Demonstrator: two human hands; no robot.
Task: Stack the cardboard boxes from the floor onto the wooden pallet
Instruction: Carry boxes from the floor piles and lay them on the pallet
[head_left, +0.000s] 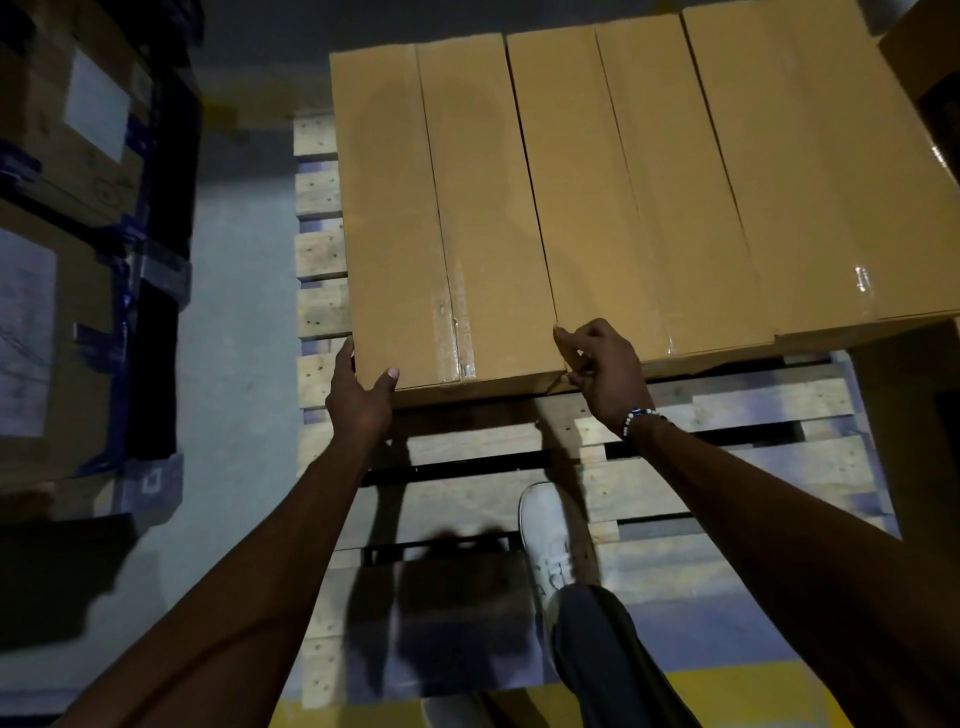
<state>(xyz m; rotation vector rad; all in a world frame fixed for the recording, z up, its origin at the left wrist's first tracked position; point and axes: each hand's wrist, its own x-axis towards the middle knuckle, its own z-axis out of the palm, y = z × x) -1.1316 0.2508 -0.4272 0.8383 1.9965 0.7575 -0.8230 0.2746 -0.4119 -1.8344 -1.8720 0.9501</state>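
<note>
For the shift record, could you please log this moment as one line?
left hand: grips leftmost box near-left corner | right hand: pinches near-right corner | box on pallet beside neighbouring box | shoe on pallet

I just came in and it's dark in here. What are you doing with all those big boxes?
A person is stacking cardboard boxes on a wooden pallet. Both hands are on the leftmost cardboard box, which lies beside two others in a row. The left hand cups its near left corner, and the right hand holds its near right corner, where it meets the next box. One white shoe stands on the pallet's bare slats. More boxes sit on dark racks to the left.
</note>
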